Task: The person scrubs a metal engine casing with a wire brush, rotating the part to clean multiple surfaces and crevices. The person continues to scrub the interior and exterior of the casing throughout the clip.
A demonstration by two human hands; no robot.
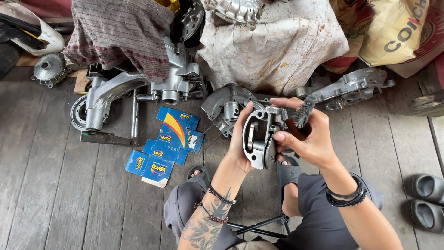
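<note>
A round grey metal brake plate [257, 138] with its shoes and a bright pivot is held up over my knees. My left hand [240, 139] grips its left rim, fingers curled behind it. My right hand [309, 139] holds the plate's right side with the thumb on the rim, and the same hand clamps a dark-bristled brush [303, 115] with a brown handle, bristles pointing up and away. Both wrists wear bead or band bracelets.
Blue and orange cardboard boxes [167, 143] lie on the plank floor to the left. An engine casing with a swingarm [138, 88] under a striped rag stands behind them. Another casing [349, 88], a stained cloth bundle [273, 46], sacks [397, 32] and grey shoes [425, 199] surround me.
</note>
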